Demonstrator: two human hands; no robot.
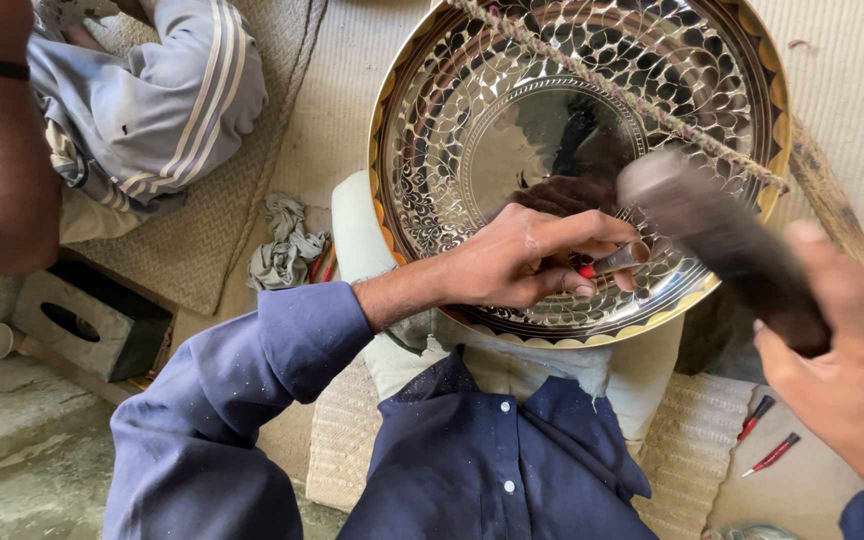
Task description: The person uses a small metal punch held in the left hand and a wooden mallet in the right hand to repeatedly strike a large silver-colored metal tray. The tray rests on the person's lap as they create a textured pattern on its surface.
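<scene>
Fingers (562,262) of the left hand (522,265) pinch a chisel (614,262), tip on the tray (452,120) near its lower rim. The right hand (852,380) grips a hammer (712,235), raised just right of the chisel, handle slanting down-right.

Tray (512,130) silver, leaf-pattern engraving, gold scalloped rim; chisel (614,262) red-tipped; shirt (472,450) navy

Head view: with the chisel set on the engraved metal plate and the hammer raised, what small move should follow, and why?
Probably bring the hammer down onto the chisel. The left hand pinches the chisel with its tip against the plate, and the right hand holds the blurred hammer just above it.
</scene>
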